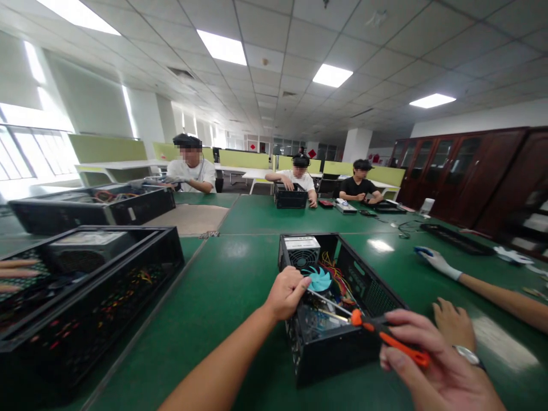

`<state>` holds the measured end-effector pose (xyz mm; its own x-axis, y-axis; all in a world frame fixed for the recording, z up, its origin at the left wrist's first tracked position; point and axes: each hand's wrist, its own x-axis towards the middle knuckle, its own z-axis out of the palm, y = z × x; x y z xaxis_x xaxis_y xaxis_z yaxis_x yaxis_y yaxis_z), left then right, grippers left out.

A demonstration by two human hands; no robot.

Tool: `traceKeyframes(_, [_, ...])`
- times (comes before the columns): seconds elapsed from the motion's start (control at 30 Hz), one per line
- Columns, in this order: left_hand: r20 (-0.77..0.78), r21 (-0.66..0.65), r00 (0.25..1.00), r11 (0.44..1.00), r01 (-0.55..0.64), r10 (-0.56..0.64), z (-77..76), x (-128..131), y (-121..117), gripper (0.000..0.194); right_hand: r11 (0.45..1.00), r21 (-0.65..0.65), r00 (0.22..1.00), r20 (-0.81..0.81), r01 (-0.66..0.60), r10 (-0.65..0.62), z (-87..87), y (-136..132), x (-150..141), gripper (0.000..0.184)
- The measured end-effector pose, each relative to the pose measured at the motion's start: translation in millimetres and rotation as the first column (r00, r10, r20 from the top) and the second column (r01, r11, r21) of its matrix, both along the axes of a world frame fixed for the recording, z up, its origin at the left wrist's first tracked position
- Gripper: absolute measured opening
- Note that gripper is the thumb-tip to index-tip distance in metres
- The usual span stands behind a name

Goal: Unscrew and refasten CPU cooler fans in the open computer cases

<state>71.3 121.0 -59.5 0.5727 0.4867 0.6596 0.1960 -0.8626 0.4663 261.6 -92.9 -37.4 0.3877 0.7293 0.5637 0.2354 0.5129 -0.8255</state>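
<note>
In the head view, an open black computer case (pixel 351 354) lies on the green table in front of me. Inside it are a turquoise cooling fan (pixel 319 279), a power supply (pixel 302 251) and red and yellow cables (pixel 336 273). My left hand (pixel 289 292) is closed over the case's left rim beside the fan, its thumb near the screwdriver's tip. An orange and black screwdriver (pixel 372 328) is held by its handle in my right hand (pixel 432 357). Its shaft slants over the open case toward my left thumb; whether the tip touches anything is unclear.
A co-worker's bare hand (pixel 454 324) with a watch and a gloved hand (pixel 434 261) rest at right. Another open computer case (pixel 128 285) stands at left, with a person's fingers (pixel 17 273) over it. Several people sit across the green table (pixel 240 268).
</note>
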Motion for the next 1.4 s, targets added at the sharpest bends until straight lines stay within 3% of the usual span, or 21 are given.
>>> traceKeyframes(0.1, [0.016,-0.008,0.999,0.999,0.034,-0.034,4.5,-29.6,-25.8,0.051,0.979,0.098,0.973,0.128,0.18,-0.191,22.0,5.0,22.1,0.023])
traceKeyframes(0.17, [0.024,-0.004,0.997,0.997,0.076,-0.076,5.7,-54.1,-45.8,0.046,0.983,0.046,0.932,0.315,0.176,-0.182,36.4,9.0,27.3,0.021])
traceKeyframes(0.3, [0.003,0.037,0.986,0.986,0.164,-0.164,3.7,-103.4,-83.4,0.036,0.976,-0.215,0.721,0.682,0.04,0.121,50.9,20.6,17.8,0.022])
traceKeyframes(0.47, [-0.016,0.018,0.983,0.983,0.182,-0.182,10.9,-137.9,-114.4,0.034,0.877,-0.466,0.553,0.702,-0.12,0.449,47.4,34.1,-11.1,0.027])
traceKeyframes(0.67, [0.045,0.037,0.981,0.982,0.186,-0.188,17.5,-135.9,-121.8,0.036,0.841,-0.521,0.489,0.701,-0.147,0.519,45.8,42.8,-28.9,0.028])
traceKeyframes(1.03, [0.048,-0.002,0.983,0.984,0.176,-0.176,12.5,-136.5,-121.2,0.039,0.822,-0.535,0.471,0.685,-0.192,0.556,36.3,49.8,-38.0,0.028])
traceKeyframes(1.13, [0.036,0.002,0.983,0.984,0.181,-0.181,13.6,-136.7,-121.2,0.036,0.826,-0.543,0.462,0.699,-0.152,0.545,32.1,51.5,-42.2,0.022])
traceKeyframes(1.23, [0.061,0.032,0.98,0.982,0.187,-0.189,15.0,-134.7,-121.4,0.034,0.809,-0.579,0.44,0.702,-0.105,0.56,38.9,49.7,-45.8,0.018])
traceKeyframes(1.4, [0.083,0.079,0.973,0.974,0.211,-0.217,16.9,-131.1,-121.0,0.034,0.757,-0.588,0.4,0.645,-0.285,0.651,63.3,40.4,-59.1,0.027])
